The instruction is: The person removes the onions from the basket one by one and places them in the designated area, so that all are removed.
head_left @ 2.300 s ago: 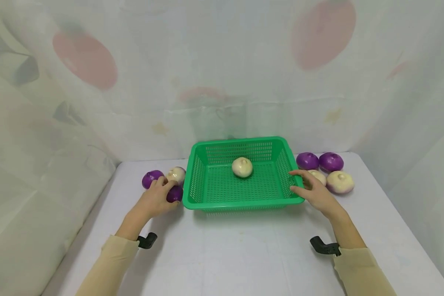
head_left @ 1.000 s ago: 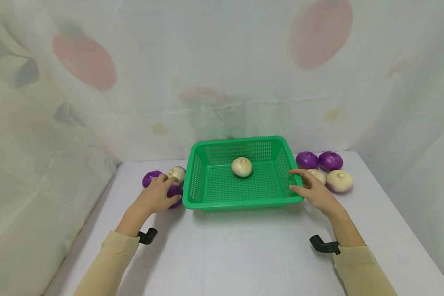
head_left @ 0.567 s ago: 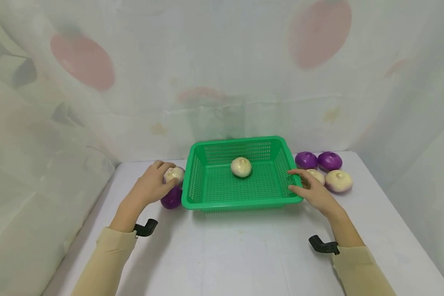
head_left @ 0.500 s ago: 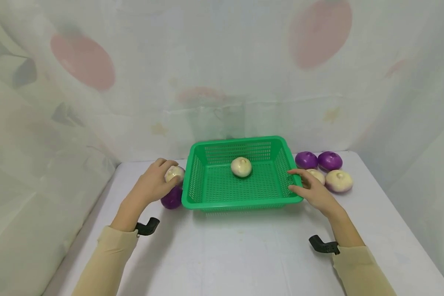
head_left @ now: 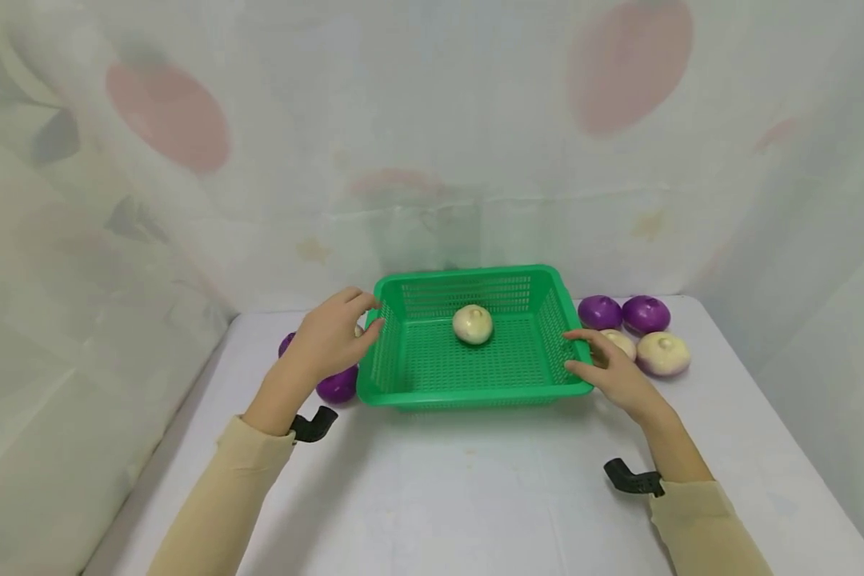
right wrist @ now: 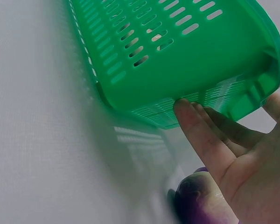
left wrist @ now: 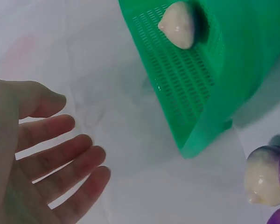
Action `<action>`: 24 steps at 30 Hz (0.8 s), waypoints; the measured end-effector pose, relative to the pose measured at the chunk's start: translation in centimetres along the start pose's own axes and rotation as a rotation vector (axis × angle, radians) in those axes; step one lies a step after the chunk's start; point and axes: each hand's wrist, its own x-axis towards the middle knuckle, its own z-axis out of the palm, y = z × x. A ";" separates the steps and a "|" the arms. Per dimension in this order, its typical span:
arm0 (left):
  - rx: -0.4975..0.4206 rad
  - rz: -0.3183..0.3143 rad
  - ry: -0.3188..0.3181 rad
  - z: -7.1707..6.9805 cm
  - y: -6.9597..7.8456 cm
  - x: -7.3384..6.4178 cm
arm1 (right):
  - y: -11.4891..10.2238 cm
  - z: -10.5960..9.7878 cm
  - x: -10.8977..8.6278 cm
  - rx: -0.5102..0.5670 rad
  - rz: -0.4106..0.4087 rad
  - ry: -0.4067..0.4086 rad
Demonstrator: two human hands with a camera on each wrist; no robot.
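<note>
A green plastic basket [head_left: 475, 394] stands at the back of the table, with one whitish turnip-like vegetable [head_left: 473, 325] inside. My left hand [head_left: 331, 336] is raised by its left rim, fingers apart and holding nothing; in the left wrist view its fingers [left wrist: 60, 156] are loosely spread. Beneath and behind that hand are purple onion-like vegetables [head_left: 337, 385] and a mostly hidden whitish one [head_left: 358, 330]. My right hand [head_left: 614, 374] holds the basket's right rim, thumb and forefinger over it; in the right wrist view other fingers [right wrist: 200, 130] lie against the outer wall.
Right of the basket sit two purple vegetables [head_left: 646, 314] and two whitish ones [head_left: 663, 354], close together. A white cloth covers the table [head_left: 468, 496]. Printed curtains [head_left: 432, 120] hang behind it and at both sides.
My left hand has left the purple vegetables, passed over the whitish one and moved up and right to the basket's left rim. The right hand and basket have stayed put.
</note>
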 end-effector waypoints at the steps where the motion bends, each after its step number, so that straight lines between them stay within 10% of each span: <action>1: 0.008 0.031 0.019 0.1 0.2 0.3 | 0.0 0.0 0.0 -0.001 0.002 -0.001; 10: 0.042 0.311 0.112 1.3 1.5 3.3 | -0.2 -0.1 0.0 -0.002 0.000 -0.009; 24: 0.135 0.355 -0.003 2.3 3.9 6.4 | -0.2 0.0 0.0 0.027 -0.003 -0.022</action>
